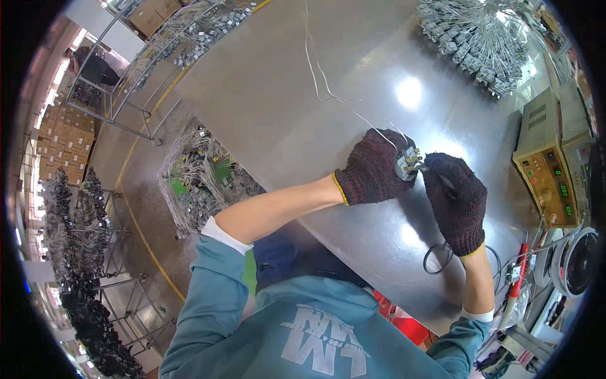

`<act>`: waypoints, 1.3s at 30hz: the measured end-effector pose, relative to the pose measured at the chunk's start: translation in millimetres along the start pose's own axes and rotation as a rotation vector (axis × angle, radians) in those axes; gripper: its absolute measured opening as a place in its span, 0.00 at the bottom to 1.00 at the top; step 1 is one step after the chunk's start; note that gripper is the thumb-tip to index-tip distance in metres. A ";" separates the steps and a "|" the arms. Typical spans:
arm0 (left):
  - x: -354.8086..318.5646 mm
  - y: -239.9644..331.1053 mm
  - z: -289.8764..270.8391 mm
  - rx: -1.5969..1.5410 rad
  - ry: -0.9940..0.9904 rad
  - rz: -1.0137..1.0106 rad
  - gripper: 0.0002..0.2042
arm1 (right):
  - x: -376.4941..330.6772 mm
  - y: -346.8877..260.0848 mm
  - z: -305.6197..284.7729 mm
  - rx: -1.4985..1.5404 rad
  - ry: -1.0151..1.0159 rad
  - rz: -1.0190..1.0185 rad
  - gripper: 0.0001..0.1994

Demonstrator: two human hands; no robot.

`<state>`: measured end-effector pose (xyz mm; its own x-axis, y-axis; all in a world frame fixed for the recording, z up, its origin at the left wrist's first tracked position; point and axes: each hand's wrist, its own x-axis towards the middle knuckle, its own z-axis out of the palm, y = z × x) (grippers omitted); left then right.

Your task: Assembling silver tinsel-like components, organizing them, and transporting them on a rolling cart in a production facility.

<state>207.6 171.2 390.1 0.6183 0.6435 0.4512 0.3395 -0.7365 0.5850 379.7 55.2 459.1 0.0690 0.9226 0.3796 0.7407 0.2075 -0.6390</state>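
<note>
In a dark knitted glove with a yellow cuff, my left hand [374,169] is closed around a small grey electrical connector [404,168] with brass-coloured metal contacts facing right. Thin white wires [372,125] run from the connector up over the tabletop. My right hand [459,199], gloved the same way, is closed beside it, pinching a thin dark pen-like tool [449,184]. That tool's tip is at the contacts; whether it touches them I cannot tell. A grey cable [433,268] loops on the table below my right wrist.
A beige instrument [544,167] with green digits stands at the table's right edge, near a red-handled tool [519,270]. Bundled white-wired connectors [473,41] lie at the back right of the metal table [252,107]. Left of it are a heap of wired parts [205,174], loaded racks and cartons [66,139].
</note>
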 end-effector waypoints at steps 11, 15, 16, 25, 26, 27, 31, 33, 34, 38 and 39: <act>-2.6 6.1 -1.4 0.099 -0.048 -0.067 0.24 | -13.9 -6.8 -0.7 0.229 0.018 0.273 0.10; -1.8 6.1 1.4 0.070 -0.041 -0.040 0.24 | -19.4 -9.1 7.6 0.201 0.031 0.256 0.10; -2.3 2.7 3.6 0.041 -0.031 -0.051 0.24 | -19.1 -5.3 12.0 0.079 0.042 0.066 0.11; -0.4 -0.7 7.1 -0.003 0.017 -0.041 0.23 | -10.8 -2.2 2.4 -0.083 -0.060 -0.068 0.14; -0.2 0.6 5.3 -0.026 0.037 -0.046 0.23 | -9.4 -5.6 -0.5 -0.086 -0.056 -0.070 0.14; 0.7 3.3 3.4 -0.026 0.041 -0.040 0.23 | -7.9 -10.0 -3.9 -0.040 -0.064 -0.060 0.14; -0.1 13.9 -7.0 0.140 -0.085 -0.033 0.20 | -5.0 -11.1 -23.9 0.151 -0.074 0.047 0.12; -10.3 10.9 -8.0 0.157 -0.085 -0.048 0.20 | -9.7 -6.6 -39.9 0.214 -0.036 0.252 0.10; -14.8 6.5 1.0 0.127 -0.060 -0.035 0.19 | -13.2 1.9 -50.0 0.110 -0.018 0.248 0.10; -16.2 31.9 -15.3 0.103 -0.118 0.083 0.18 | -30.6 16.8 -63.3 -0.645 -0.009 -0.086 0.15; -18.4 34.9 -14.5 0.007 -0.152 -0.012 0.20 | -33.6 10.8 -63.7 -0.682 0.022 -0.124 0.17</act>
<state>197.8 136.7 412.0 0.7144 0.6133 0.3369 0.3519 -0.7311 0.5846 428.0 5.7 482.1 -0.0355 0.8970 0.4405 0.9981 0.0539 -0.0292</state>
